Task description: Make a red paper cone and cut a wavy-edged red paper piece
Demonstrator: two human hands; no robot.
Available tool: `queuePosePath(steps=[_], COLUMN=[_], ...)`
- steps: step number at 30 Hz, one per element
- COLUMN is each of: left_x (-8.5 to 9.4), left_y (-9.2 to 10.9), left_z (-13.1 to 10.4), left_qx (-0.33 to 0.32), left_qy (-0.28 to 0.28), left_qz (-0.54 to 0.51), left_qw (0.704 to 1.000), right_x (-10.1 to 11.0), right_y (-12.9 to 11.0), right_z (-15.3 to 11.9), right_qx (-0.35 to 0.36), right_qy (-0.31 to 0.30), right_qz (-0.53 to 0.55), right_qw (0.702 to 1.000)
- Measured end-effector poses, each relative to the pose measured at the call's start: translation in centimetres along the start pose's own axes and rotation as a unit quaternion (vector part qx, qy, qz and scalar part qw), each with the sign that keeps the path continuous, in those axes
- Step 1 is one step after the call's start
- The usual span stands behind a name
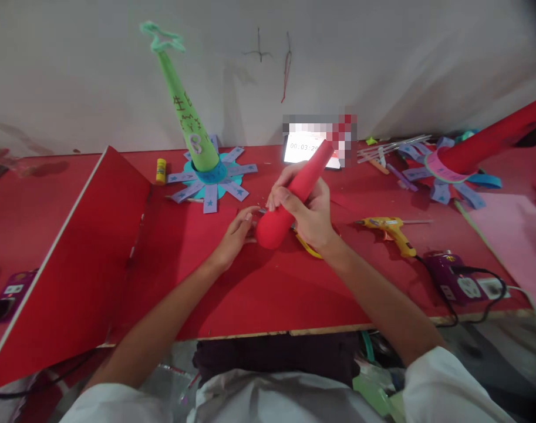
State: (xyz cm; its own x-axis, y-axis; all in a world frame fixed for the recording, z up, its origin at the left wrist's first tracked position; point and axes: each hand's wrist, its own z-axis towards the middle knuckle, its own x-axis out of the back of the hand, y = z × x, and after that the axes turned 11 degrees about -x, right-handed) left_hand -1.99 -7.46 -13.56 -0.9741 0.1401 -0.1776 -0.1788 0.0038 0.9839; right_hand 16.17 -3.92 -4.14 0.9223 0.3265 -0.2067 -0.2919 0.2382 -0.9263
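To your left ahead, you see a green cone (186,111) on a blue ring (213,174) with lilac strips (211,198), a yellow glue stick (161,171) near it; beyond, a lit screen (303,151) shows a timer; to your right lie a yellow glue gun (388,228), a purple socket block (448,270) and a pink sheet (509,235); at far left, a red board (87,264) stands slanted

Lighting's dim and flat, source out of frame. Grey wall (118,88) carries soft shadows, one just right of the green cone (182,106). Phone screen (302,155) is blown nearly white, brightest spot in view. Detail's slightly soft on the tabletop (268,299); side edges stretched and blurry, top-right corner dark. Pixelated block covers part of the phone.
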Motion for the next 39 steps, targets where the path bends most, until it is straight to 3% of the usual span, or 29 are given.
queuePosePath(steps=[7, 13, 18, 22, 26, 28, 32, 36, 39], left_x=[-0.9, -0.5, 0.1, 1.3, 2.4, 2.2, 0.5, -1.2, -1.5], left_y=[0.5, 1.1, 0.9, 0.4, 0.3, 0.6, 1.4, 1.2, 0.6], left_z=[-0.5, -0.5, -0.5, -0.2, 0.2, 0.1, -0.5, -0.7, -0.4], left_qx=[0.06, 0.073, 0.099, 0.029, -0.133, -0.181, -0.193, -0.212, -0.248], left_qy=[-0.016, -0.015, -0.014, -0.04, -0.023, -0.063, -0.166, -0.133, -0.107], left_qz=[-0.144, -0.131, -0.095, 0.073, 0.262, 0.266, 0.225, 0.235, 0.246], left_qw=[0.988, 0.989, 0.99, 0.996, 0.956, 0.945, 0.941, 0.939, 0.931], right_x=[0.1, 0.2, 0.6, 0.8, 0.7, 0.6, 0.2, -0.1, 0.1], right_y=[-0.2, 0.1, 1.4, 2.1, 2.3, 2.2, 2.2, 2.2, 2.2], right_z=[-1.3, -2.0, -2.3, -2.2, -2.1, -2.1, -2.0, -2.1, -2.2], right_qx=[-0.005, 0.023, 0.001, -0.007, -0.017, -0.016, -0.018, -0.014, -0.021], right_qy=[0.009, 0.005, 0.012, 0.0, 0.003, 0.006, 0.005, -0.001, -0.018], right_qz=[-0.101, -0.166, -0.167, -0.146, -0.134, -0.135, -0.134, -0.119, -0.108], right_qw=[0.995, 0.986, 0.986, 0.989, 0.991, 0.991, 0.991, 0.993, 0.994])
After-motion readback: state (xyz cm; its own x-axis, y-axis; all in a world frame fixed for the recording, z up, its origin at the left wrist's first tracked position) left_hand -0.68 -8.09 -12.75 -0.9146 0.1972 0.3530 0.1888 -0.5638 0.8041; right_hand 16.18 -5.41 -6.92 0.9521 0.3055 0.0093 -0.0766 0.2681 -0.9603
